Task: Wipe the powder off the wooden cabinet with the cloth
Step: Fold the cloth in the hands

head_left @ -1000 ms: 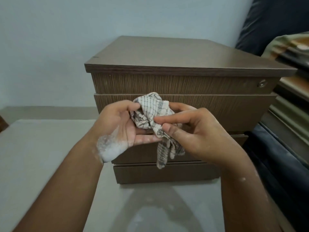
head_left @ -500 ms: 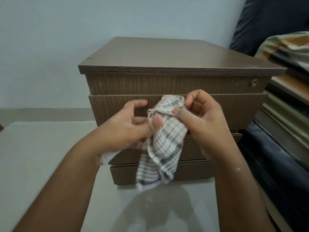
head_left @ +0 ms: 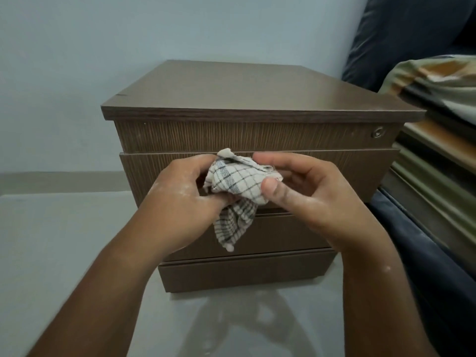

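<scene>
A dark brown wooden cabinet (head_left: 247, 91) with several drawers stands on the pale floor in front of me. Its top looks free of powder from here. In front of its drawers I hold a crumpled white cloth with a dark check pattern (head_left: 233, 177) between both hands. My left hand (head_left: 180, 202) grips the cloth from the left and has white powder smeared on its back and fingers. My right hand (head_left: 306, 191) pinches the cloth from the right with thumb and fingers. One end of the cloth hangs down below my hands.
A pale blue wall is behind the cabinet. To the right lie a dark blue cushion (head_left: 401, 34), a folded striped fabric (head_left: 443, 81) and stacked boards (head_left: 438, 171). Pale grey floor (head_left: 64, 240) spreads to the left and toward me.
The cloth has been bunched into a tighter ball between my hands, with less of it hanging down. My left hand has turned palm down, hiding the powder patch on its heel.
</scene>
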